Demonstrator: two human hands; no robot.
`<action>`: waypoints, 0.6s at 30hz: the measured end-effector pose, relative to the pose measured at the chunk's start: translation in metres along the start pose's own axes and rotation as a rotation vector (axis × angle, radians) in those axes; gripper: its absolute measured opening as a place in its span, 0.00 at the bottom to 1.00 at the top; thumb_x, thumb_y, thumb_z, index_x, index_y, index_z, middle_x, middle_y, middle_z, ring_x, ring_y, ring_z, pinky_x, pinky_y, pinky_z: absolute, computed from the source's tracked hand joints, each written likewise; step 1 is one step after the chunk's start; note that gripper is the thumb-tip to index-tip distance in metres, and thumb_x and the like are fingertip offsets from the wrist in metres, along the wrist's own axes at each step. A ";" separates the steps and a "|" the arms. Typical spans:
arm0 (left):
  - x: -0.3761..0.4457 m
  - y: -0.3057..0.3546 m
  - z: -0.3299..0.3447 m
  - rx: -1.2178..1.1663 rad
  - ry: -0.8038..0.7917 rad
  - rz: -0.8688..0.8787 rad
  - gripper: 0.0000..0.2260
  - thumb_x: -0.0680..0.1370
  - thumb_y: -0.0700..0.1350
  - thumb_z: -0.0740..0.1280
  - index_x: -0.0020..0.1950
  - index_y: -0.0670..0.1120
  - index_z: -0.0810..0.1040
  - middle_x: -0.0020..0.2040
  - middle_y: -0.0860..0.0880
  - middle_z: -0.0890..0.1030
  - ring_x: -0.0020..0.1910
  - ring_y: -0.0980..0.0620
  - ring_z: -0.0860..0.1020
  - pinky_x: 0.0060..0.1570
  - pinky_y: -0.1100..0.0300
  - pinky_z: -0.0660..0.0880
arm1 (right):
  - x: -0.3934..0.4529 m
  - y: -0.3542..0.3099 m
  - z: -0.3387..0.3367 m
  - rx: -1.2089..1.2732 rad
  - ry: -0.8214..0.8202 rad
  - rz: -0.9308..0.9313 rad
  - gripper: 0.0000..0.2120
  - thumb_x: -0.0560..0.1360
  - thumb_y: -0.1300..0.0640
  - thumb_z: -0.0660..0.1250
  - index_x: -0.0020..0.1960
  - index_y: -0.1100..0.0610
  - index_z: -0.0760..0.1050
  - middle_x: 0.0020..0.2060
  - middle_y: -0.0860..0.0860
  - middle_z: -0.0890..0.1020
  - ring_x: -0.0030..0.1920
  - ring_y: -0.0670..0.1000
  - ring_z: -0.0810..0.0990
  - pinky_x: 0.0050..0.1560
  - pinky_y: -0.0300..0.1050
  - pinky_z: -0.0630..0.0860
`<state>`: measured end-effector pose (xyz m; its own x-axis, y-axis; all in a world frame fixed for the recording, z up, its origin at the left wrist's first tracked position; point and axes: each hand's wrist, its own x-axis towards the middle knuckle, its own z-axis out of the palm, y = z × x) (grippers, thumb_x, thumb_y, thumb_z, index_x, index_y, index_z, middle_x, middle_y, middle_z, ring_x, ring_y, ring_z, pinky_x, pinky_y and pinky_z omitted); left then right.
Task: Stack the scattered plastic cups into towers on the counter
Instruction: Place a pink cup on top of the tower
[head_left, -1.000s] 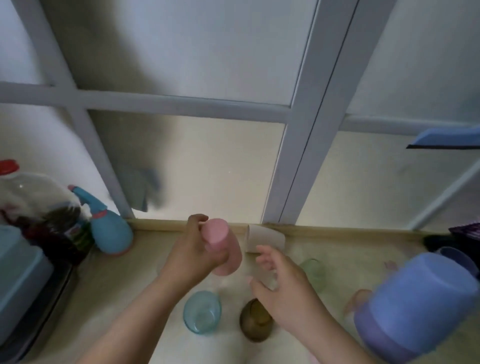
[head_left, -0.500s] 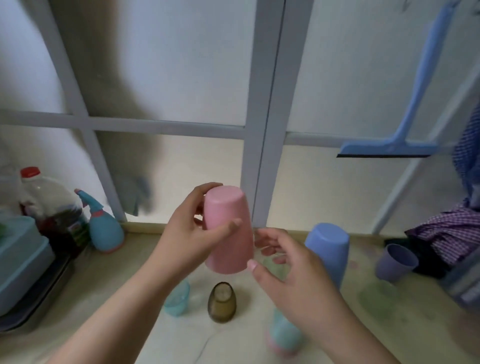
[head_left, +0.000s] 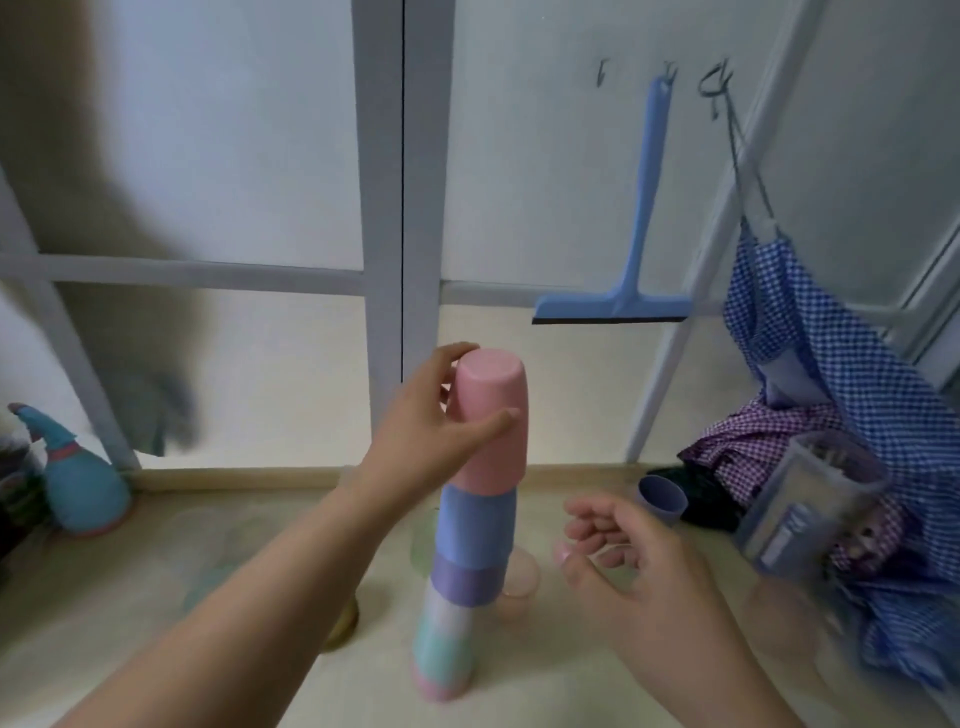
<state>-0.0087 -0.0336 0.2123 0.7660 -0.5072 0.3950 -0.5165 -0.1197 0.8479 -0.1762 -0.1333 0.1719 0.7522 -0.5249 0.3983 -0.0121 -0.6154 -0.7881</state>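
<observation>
Pink cup (head_left: 491, 421) going on tower (head_left: 457, 597) — left hand (head_left: 426, 436) gripping it; right hand (head_left: 628, 561) loose, empty — push straight down.

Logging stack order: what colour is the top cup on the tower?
Pink top cup, held by the left hand; head view.

Your counter (head_left: 156, 597) is pale cream with a raised lip along the window. Standing on it: a tower of upturned cups (head_left: 457, 597) at centre, a purple cup (head_left: 662, 499) lying on its side to the right, a clear pink cup (head_left: 519, 577) just beside the tower, and a teal spray bottle (head_left: 78, 483) at far left.
</observation>
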 end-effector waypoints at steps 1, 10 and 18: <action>-0.001 -0.003 0.006 0.027 -0.013 -0.017 0.25 0.67 0.49 0.73 0.61 0.56 0.69 0.51 0.55 0.76 0.46 0.64 0.73 0.40 0.70 0.69 | -0.003 0.001 -0.003 -0.004 -0.010 0.002 0.13 0.59 0.42 0.65 0.43 0.42 0.76 0.46 0.38 0.79 0.42 0.47 0.78 0.41 0.34 0.73; -0.020 -0.043 0.011 0.158 -0.102 -0.103 0.22 0.70 0.57 0.69 0.61 0.53 0.71 0.53 0.53 0.78 0.50 0.54 0.76 0.47 0.58 0.73 | -0.012 0.016 0.026 -0.082 -0.157 -0.032 0.10 0.62 0.44 0.65 0.44 0.43 0.74 0.36 0.45 0.79 0.41 0.46 0.76 0.40 0.28 0.70; -0.034 -0.115 -0.061 0.530 -0.112 -0.138 0.15 0.73 0.51 0.67 0.58 0.49 0.72 0.52 0.50 0.78 0.47 0.51 0.76 0.44 0.59 0.72 | 0.010 0.009 0.117 -0.179 -0.455 -0.038 0.14 0.69 0.45 0.65 0.54 0.46 0.73 0.43 0.39 0.74 0.45 0.40 0.73 0.52 0.38 0.73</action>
<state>0.0486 0.0494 0.1228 0.8094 -0.5410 0.2286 -0.5587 -0.5895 0.5834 -0.0917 -0.0754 0.1135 0.9655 -0.2141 0.1483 -0.0617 -0.7414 -0.6683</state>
